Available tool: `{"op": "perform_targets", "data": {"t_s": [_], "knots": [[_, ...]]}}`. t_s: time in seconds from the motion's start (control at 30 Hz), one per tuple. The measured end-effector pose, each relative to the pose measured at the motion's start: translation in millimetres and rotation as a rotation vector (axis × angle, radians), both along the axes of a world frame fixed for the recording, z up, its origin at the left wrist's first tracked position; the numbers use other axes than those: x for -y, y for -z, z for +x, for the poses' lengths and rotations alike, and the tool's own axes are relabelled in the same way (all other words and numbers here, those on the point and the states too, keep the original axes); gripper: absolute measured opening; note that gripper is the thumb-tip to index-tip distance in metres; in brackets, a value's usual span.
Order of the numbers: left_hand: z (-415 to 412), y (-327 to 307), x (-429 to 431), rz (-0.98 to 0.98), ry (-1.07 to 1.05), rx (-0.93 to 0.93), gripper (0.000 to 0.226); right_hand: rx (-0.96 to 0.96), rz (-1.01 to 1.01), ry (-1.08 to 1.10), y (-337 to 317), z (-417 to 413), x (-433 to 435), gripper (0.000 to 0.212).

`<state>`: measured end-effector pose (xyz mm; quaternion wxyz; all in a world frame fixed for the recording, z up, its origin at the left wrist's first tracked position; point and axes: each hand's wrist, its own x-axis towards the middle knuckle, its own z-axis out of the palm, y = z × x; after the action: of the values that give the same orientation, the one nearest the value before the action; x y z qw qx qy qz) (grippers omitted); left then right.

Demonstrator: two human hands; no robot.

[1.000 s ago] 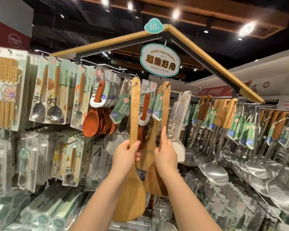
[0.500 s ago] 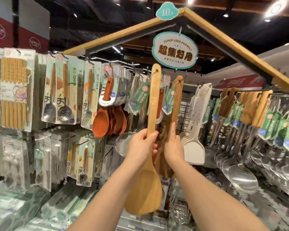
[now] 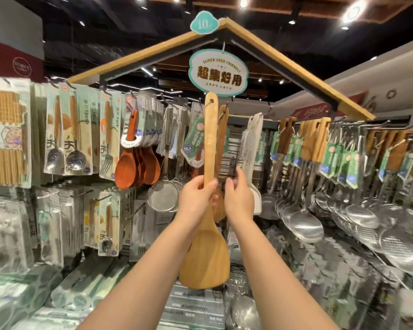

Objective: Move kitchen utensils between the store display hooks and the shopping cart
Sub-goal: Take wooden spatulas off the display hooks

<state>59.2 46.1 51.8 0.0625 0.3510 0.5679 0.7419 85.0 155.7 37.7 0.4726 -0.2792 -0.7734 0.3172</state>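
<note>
Left hand [image 3: 196, 198] holding 1 wooden spatula [image 3: 208, 234] upright before the display hooks.

At the far left hang packs of chopsticks [image 3: 5, 136]; next to them carded spoons [image 3: 67, 129] and a carded fork [image 3: 109, 136]; then a bunch of reddish-brown wooden spoons [image 3: 136, 167], with mesh strainers [image 3: 163, 196] just below and to their right; in the middle the left hand's fingers curl round the wooden spatula's handle, blade down, holed end up at the lower edge of the oval sign [image 3: 218, 72]; a darker spatula [image 3: 222, 134] hangs just behind it; the right hand [image 3: 239, 198] is raised just beside the handle, index finger straight up, and I cannot tell whether it holds anything; further right hang a white spatula [image 3: 254, 144], steel ladles [image 3: 305, 225] and skimmers [image 3: 398, 246].
</note>
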Motion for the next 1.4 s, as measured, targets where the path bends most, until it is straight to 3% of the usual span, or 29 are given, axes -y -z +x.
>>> {"op": "perform_targets", "data": {"t_s": [0.13, 0.4, 0.83, 1.4], "knots": [[10.9, 4.8, -6.6, -0.015, -0.014, 0.011, 0.011, -0.110, -0.081, -0.187, 1.4, 36.3, 26.9, 0.039], [20.9, 0.0, -22.0, -0.012, 0.052, 0.134, 0.014, 0.033, -0.129, -0.276, 27.6, 63.2, 38.6, 0.034], [22.9, -17.1, -22.0, 0.062, 0.194, 0.244, 0.014, 0.029, -0.110, -0.183, 18.6, 65.2, 44.9, 0.035], [13.7, -25.2, -28.7, 0.047, 0.221, 0.313, 0.026, 0.047, -0.201, -0.067, 4.1, 67.3, 52.0, 0.032]]}}
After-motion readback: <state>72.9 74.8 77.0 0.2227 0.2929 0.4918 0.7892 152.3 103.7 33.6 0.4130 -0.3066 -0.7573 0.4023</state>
